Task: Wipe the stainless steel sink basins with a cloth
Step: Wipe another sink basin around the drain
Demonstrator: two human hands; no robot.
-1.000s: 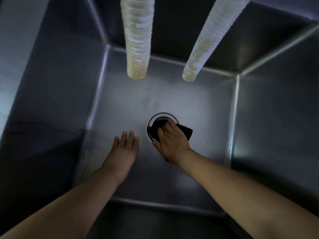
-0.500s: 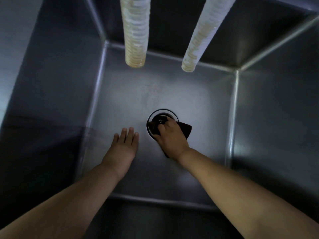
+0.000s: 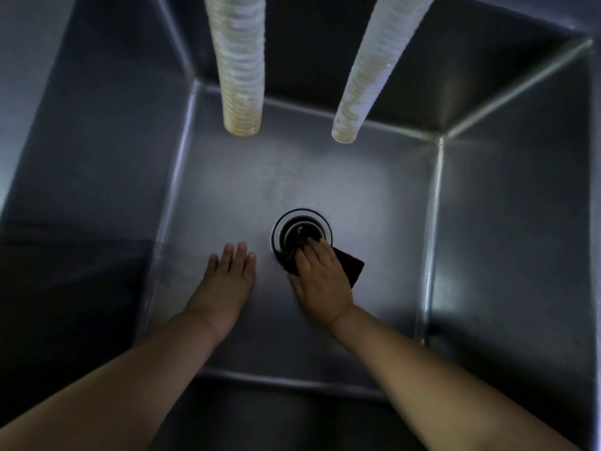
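Your right hand (image 3: pixel 320 281) presses the dark, crumpled wiping cloth (image 3: pixel 353 266) against the near edge of the round, ringed metal drain opening (image 3: pixel 302 234) in the floor of the deep stainless steel sink basin (image 3: pixel 325 177). The fingers lie over the cloth and bear down on it; whether they curl to grip it cannot be told at this resolution. One corner of the cloth shows to the right of the hand and a fold is pushed into the drain mouth. Compared with a second ago, the cloth sits slightly further into the drain recess, while the hand has kept roughly the same station at the rim; I judge you are working round the drain rather than sweeping the floor. Your left hand (image 3: pixel 227 281) remains flat on the basin floor just left of the drain, fingers straight and together, holding nothing, apparently as a brace. Two pale, ribbed, stained hoses (image 3: pixel 240 66) hang above the far half of the basin, clear of both hands. A faint speckled mark (image 3: pixel 279 180) lies on the floor beyond the drain; that area and the walls appear, in my judgement, outstanding.
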